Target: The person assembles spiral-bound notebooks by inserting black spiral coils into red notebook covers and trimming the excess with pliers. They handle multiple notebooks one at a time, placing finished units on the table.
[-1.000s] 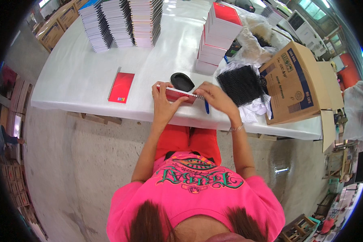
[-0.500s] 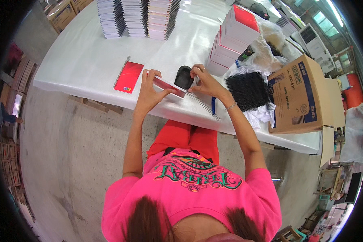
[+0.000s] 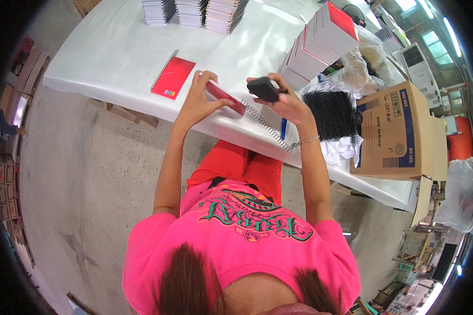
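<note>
Notebook (image 3: 225, 98), red, is pinched between the thumb and fingers of the left hand (image 3: 195, 105), over the table (image 3: 110, 68). From its right end a coil (image 3: 265, 125) trails toward half past four. At three o'clock from it, the right hand (image 3: 291, 107) clasps a black piece (image 3: 264, 89) between thumb and fingers. Also from the notebook: a bound pad (image 3: 173, 77) at ten, stacked pads (image 3: 312, 47) at two, black springs (image 3: 328, 115) at three, the box (image 3: 389, 131) beyond.

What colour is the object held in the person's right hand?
The object in the right hand is black, seen best in the head view.
</note>
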{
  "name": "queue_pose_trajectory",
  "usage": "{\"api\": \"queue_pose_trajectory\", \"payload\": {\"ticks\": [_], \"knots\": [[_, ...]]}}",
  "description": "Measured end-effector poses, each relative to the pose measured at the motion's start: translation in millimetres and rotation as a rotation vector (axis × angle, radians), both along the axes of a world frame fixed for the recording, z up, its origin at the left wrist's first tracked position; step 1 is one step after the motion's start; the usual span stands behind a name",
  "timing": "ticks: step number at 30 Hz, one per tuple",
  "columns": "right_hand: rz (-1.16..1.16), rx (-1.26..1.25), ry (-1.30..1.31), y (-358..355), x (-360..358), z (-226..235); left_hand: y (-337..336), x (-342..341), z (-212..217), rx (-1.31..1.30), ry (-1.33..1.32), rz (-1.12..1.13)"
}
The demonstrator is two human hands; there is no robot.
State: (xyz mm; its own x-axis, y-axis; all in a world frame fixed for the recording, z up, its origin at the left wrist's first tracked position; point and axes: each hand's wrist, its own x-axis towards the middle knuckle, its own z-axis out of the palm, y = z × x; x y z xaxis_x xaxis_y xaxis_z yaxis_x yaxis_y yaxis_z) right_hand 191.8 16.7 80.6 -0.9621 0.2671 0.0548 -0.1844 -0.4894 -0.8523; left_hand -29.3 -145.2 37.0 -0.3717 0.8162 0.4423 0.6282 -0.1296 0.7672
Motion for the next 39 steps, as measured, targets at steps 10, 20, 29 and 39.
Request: {"api": "queue_pose_trajectory", "payload": {"ticks": [10, 20, 29, 39], "knots": [[-0.058, 0.679, -0.389, -3.8, 31.7, 13.6, 11.8, 15.8, -3.2, -0.008, -0.034, -0.055], [-0.265, 1.103, -0.753, -13.0, 24.4, 16.2, 20.0, 19.4, -3.8, -0.013, -0.085, -0.124], [-0.390, 0.592, -0.454, -15.0, 29.3, 19.2, 24.3, 23.5, -7.6, -0.025, -0.187, -0.149], [-0.458, 0.338, -0.313, -19.9, 30.0, 14.8, 28.9, 24.5, -10.7, -0.058, -0.306, -0.178]]}}
